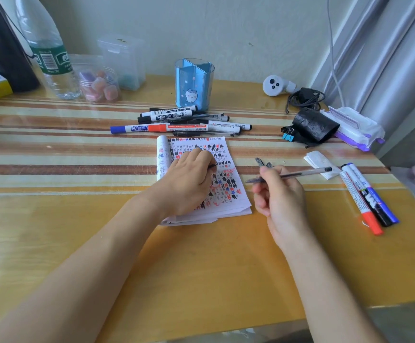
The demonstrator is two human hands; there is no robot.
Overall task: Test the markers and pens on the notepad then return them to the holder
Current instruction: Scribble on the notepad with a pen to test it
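- On the striped table (pixel 201 256): test run under way, nothing returned yet.
- Notepad (pixel 228 194): lies open at centre. The page is nearly full of black, red and blue hash marks, so I judge many trials logged.
- Pile of markers and pens (pixel 184 122): lies between the notepad and the holder, capped as far as I can see. Tested or untested, I cannot tell from the pile itself.
- Blue pen holder (pixel 194 82): stands upright behind the pile. No pens show through its clear walls, so the whole return step is left.
- Three markers (pixel 367 196): red, black and blue, side by side, well right of the notepad. Probably a sorted batch.
- My left hand (pixel 186 184): rests on the notepad with fingers curled, pinning the page.
- My right hand (pixel 283 196): just right of the notepad, off the paper, with fingers closed round a clear gel pen (pixel 298 173). Its tip points left toward the page but does not touch it.
- Loose caps (pixel 260 161): two small ones on the table just above my right hand.
- Small dark piece (pixel 213 166): pinched at my left fingertips, likely this pen's cap, too small to confirm.
- Estimate: testing mid-course, the return not begun.
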